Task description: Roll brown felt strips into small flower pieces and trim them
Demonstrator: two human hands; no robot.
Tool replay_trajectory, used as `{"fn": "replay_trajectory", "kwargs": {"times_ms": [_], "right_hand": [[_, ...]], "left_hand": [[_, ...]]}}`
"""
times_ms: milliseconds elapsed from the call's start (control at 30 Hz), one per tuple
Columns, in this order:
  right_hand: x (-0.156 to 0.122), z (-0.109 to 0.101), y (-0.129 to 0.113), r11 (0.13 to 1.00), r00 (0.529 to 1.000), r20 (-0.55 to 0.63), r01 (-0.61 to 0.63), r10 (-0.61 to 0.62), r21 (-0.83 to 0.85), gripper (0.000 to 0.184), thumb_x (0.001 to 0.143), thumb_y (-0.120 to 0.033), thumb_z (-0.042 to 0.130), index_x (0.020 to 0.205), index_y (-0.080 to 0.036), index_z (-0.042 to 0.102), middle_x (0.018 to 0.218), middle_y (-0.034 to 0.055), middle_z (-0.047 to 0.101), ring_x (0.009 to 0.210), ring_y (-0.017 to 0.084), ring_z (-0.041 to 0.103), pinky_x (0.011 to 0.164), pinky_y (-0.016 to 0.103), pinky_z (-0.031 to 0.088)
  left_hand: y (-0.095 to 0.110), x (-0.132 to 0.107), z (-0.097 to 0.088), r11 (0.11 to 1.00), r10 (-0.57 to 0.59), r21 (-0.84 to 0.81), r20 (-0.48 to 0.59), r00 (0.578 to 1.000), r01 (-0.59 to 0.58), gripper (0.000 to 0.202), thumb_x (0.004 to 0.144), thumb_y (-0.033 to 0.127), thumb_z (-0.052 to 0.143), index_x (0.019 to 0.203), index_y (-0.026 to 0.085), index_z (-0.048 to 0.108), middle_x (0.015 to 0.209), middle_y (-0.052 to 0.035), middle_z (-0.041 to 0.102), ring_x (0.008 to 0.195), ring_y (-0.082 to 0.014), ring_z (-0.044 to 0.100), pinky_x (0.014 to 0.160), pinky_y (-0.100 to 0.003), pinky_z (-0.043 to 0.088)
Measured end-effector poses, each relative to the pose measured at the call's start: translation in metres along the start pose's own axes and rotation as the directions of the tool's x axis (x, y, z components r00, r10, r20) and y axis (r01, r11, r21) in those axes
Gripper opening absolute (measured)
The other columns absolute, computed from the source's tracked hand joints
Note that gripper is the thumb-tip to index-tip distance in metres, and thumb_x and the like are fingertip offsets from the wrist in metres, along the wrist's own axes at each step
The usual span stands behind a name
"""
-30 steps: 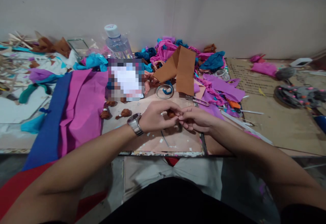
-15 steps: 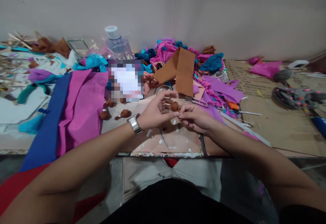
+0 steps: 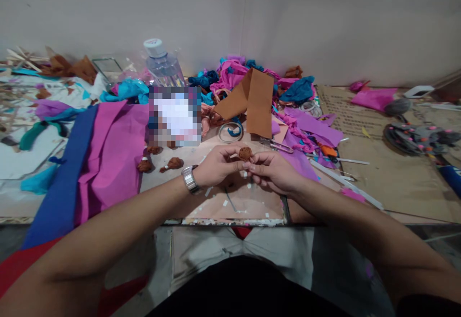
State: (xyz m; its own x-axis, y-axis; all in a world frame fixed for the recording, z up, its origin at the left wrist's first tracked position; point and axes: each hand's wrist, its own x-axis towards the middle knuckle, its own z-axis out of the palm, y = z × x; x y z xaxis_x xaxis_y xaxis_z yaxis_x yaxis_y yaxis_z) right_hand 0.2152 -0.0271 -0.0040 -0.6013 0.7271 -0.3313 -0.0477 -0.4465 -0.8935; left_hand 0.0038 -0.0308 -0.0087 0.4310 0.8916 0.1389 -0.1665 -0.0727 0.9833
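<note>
A small brown crepe-paper bud (image 3: 245, 153) sticks up between my two hands over a pinkish board (image 3: 237, 206). My left hand (image 3: 216, 167), with a metal watch on the wrist, is closed and pinches below the bud. My right hand (image 3: 272, 170) is closed too, its fingertips pressed against the same spot from the right. Three similar brown paper buds (image 3: 172, 164) lie on the board left of my left hand. A folded brown paper sheet (image 3: 254, 100) stands just beyond my hands.
Magenta and blue paper sheets (image 3: 108, 153) drape over the table's left side. A plastic water bottle (image 3: 163, 66) stands at the back. Scissors (image 3: 275, 143), a tape ring (image 3: 230, 131) and crumpled coloured paper lie beyond the hands. Cardboard (image 3: 396, 177) covers the right.
My hands have risen slightly off the board and turned the brown bud upward, so it now shows above my fingertips. My left fingers spread briefly, then closed again.
</note>
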Motion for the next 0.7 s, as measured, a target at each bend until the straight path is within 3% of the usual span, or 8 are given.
{"fn": "replay_trajectory", "kwargs": {"times_ms": [167,233,333,400,533,700], "right_hand": [[-0.002,0.001,0.001,0.981,0.999,-0.018,0.029,-0.033,-0.190,0.045,0.084,-0.062,0.081,0.079,-0.018,0.070,0.054,-0.0051,0.060,0.036,0.007,0.046,0.030,0.017,0.030],[-0.003,0.002,0.000,0.935,0.989,-0.025,0.130,-0.147,-0.329,0.044,0.089,-0.060,0.076,0.079,-0.018,0.069,0.056,-0.0044,0.059,0.041,0.007,0.050,0.037,0.018,0.037],[-0.006,0.004,0.001,0.787,0.926,0.047,0.344,-0.374,-0.512,0.038,0.091,-0.052,0.077,0.078,-0.017,0.070,0.065,-0.0014,0.061,0.057,0.009,0.056,0.051,0.020,0.045],[-0.007,0.005,0.003,0.745,0.909,0.080,0.384,-0.410,-0.545,0.038,0.097,-0.051,0.072,0.080,-0.017,0.070,0.067,-0.0007,0.061,0.059,0.009,0.056,0.052,0.020,0.044],[-0.006,0.004,0.011,0.859,0.949,0.062,0.308,-0.310,-0.409,0.040,0.101,-0.055,0.065,0.087,-0.018,0.067,0.064,-0.0030,0.060,0.048,0.008,0.051,0.043,0.019,0.040],[-0.002,0.001,0.018,0.957,0.975,0.129,0.205,-0.181,-0.205,0.043,0.097,-0.061,0.068,0.093,-0.018,0.066,0.065,-0.0041,0.060,0.047,0.007,0.053,0.042,0.017,0.040]], "left_hand": [[0.000,0.000,0.000,1.000,0.011,-0.014,-0.004,1.000,-0.011,0.030,0.082,0.041,0.089,0.088,0.014,0.077,0.093,-0.0051,0.070,0.085,-0.0149,0.066,0.080,-0.028,0.056],[0.001,0.001,0.000,0.999,0.038,0.012,-0.031,0.999,-0.038,0.030,0.082,0.042,0.089,0.087,0.014,0.077,0.092,-0.0048,0.070,0.085,-0.0148,0.065,0.081,-0.028,0.055],[0.002,0.001,0.000,0.996,0.082,0.048,-0.047,0.995,-0.080,0.030,0.082,0.042,0.089,0.085,0.015,0.078,0.091,-0.0043,0.069,0.086,-0.0145,0.064,0.083,-0.028,0.053],[0.003,0.001,0.001,0.993,0.107,0.055,-0.032,0.994,-0.106,0.029,0.082,0.042,0.089,0.084,0.015,0.078,0.090,-0.0042,0.069,0.085,-0.0141,0.063,0.083,-0.028,0.054],[0.003,0.000,0.001,0.996,0.085,-0.017,0.004,0.996,-0.085,0.030,0.082,0.042,0.089,0.084,0.014,0.079,0.092,-0.0047,0.068,0.080,-0.0129,0.064,0.075,-0.026,0.057],[0.003,-0.002,0.001,0.995,0.053,-0.080,0.008,0.999,-0.052,0.028,0.080,0.039,0.091,0.083,0.014,0.079,0.100,-0.0055,0.067,0.080,-0.0124,0.067,0.072,-0.027,0.061]]}}
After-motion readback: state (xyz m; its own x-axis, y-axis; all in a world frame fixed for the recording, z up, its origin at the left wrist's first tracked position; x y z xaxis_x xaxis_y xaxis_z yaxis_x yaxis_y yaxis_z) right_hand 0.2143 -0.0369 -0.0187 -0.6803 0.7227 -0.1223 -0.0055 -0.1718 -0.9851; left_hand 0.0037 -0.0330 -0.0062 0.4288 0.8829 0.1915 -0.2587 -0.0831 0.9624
